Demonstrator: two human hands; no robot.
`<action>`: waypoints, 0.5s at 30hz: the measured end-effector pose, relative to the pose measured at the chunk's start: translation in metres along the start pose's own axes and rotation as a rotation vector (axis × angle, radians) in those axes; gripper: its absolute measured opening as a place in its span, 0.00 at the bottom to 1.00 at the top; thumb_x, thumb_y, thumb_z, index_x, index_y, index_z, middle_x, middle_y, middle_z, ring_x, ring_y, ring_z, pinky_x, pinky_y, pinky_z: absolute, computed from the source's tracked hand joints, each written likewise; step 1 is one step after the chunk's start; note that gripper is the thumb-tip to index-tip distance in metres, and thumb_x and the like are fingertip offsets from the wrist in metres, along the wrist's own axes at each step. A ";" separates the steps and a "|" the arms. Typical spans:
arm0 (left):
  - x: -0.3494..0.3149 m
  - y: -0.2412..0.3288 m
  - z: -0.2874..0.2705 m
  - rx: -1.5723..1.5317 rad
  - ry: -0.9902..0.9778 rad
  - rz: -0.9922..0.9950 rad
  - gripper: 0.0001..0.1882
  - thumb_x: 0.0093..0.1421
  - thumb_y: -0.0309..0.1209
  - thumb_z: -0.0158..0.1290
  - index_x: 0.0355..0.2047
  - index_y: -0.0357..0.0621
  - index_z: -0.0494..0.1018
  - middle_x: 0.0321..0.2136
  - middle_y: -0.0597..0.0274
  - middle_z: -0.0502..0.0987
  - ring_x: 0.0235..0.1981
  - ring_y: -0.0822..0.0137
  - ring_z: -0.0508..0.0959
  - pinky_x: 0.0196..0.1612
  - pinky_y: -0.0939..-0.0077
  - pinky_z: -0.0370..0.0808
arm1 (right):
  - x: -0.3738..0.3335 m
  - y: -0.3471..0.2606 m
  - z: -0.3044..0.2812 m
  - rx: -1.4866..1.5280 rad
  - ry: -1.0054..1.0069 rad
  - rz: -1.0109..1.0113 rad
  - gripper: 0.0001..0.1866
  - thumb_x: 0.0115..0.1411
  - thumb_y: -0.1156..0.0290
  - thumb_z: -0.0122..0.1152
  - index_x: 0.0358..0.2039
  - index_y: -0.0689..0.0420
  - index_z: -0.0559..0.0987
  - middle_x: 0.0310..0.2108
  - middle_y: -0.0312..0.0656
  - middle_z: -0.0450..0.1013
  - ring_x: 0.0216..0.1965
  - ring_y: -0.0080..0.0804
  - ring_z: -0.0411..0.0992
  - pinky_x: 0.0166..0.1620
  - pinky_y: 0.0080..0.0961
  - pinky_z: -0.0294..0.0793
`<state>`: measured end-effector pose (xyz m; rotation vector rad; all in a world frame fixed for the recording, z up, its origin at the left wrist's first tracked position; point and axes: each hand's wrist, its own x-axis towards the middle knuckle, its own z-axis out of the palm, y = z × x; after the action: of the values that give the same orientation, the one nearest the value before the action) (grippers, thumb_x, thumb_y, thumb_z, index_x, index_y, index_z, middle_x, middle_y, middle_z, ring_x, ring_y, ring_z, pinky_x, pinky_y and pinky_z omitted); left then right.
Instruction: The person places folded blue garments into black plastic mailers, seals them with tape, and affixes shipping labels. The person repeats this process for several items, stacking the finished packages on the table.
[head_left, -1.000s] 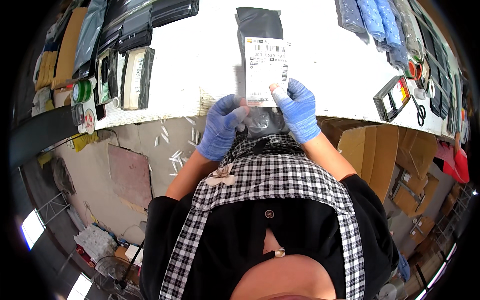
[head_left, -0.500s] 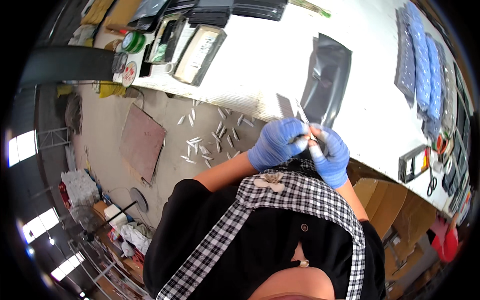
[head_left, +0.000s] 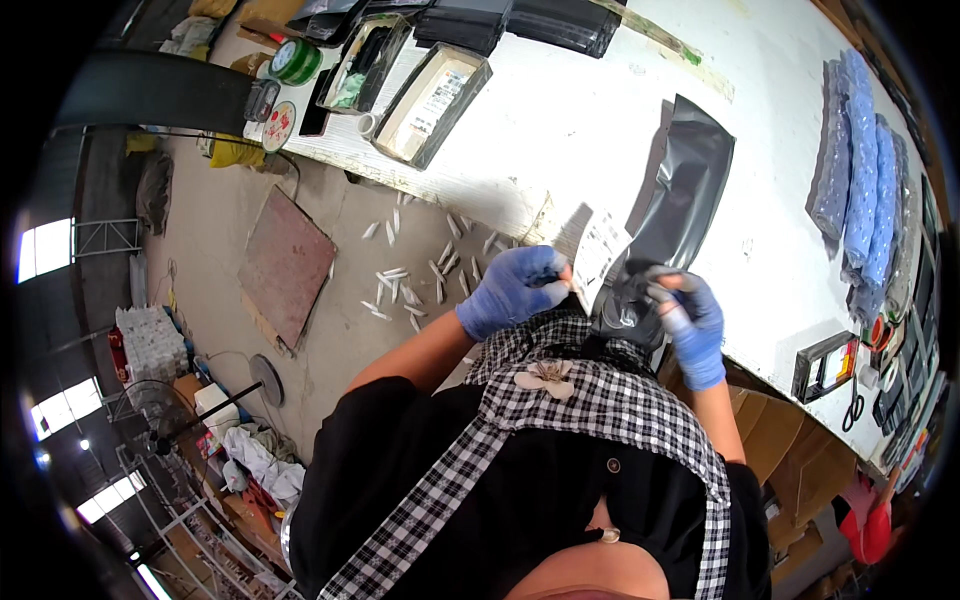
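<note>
My left hand (head_left: 515,292), in a blue glove with bare fingertips, pinches the lower end of a white printed label (head_left: 600,247). The label stands up, tilted, beside a shiny dark grey plastic mailer bag (head_left: 690,165). This bag lies lengthwise on the white table, its near end crumpled and hanging over the edge toward my lap. My right hand (head_left: 692,325), gloved the same way, has its fingers curled at that near end and grips the plastic there. Part of its grip is hidden by the fingers.
Two open boxes (head_left: 432,108), stacked dark bags (head_left: 565,22) and green tape (head_left: 295,62) sit at the far left. Blue bubble-wrap rolls (head_left: 860,165) lie at right, with scissors (head_left: 853,408) nearer. White slips (head_left: 394,285) litter the floor at left.
My hands have moved apart from their close pinch. The label now rises from my left fingers, while my right hand has shifted to the bag's near end, which is now crumpled.
</note>
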<state>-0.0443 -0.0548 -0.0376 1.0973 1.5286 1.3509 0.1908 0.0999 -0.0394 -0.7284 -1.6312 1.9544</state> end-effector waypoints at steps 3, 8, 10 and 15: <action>0.018 0.022 0.015 0.140 -0.083 0.201 0.06 0.52 0.20 0.58 0.30 0.43 0.75 0.25 0.68 0.76 0.26 0.76 0.75 0.29 0.81 0.72 | 0.007 -0.015 0.045 -0.233 -0.091 -0.183 0.25 0.51 0.71 0.73 0.50 0.55 0.76 0.48 0.40 0.74 0.47 0.29 0.74 0.49 0.26 0.75; 0.026 0.019 0.027 0.166 -0.015 0.246 0.08 0.50 0.20 0.58 0.30 0.44 0.74 0.26 0.62 0.77 0.27 0.65 0.78 0.31 0.74 0.75 | 0.010 -0.009 0.043 -0.186 -0.006 0.024 0.13 0.53 0.74 0.71 0.39 0.60 0.80 0.39 0.41 0.77 0.36 0.24 0.76 0.39 0.20 0.76; 0.027 0.016 0.033 0.258 -0.015 0.300 0.08 0.48 0.21 0.59 0.30 0.45 0.74 0.26 0.61 0.78 0.26 0.63 0.79 0.31 0.73 0.75 | 0.015 -0.009 0.040 -0.296 -0.007 -0.180 0.03 0.59 0.78 0.63 0.34 0.62 0.79 0.37 0.40 0.78 0.31 0.19 0.73 0.33 0.16 0.74; 0.024 0.025 0.030 0.326 -0.025 0.282 0.06 0.48 0.23 0.56 0.27 0.45 0.74 0.23 0.62 0.75 0.22 0.67 0.75 0.27 0.73 0.72 | 0.013 -0.013 0.029 0.467 0.175 0.432 0.04 0.62 0.75 0.59 0.34 0.61 0.76 0.30 0.41 0.76 0.28 0.25 0.74 0.33 0.19 0.77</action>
<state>-0.0205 -0.0217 -0.0165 1.5758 1.6607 1.2894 0.1618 0.0900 -0.0234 -1.0799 -0.9078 2.3673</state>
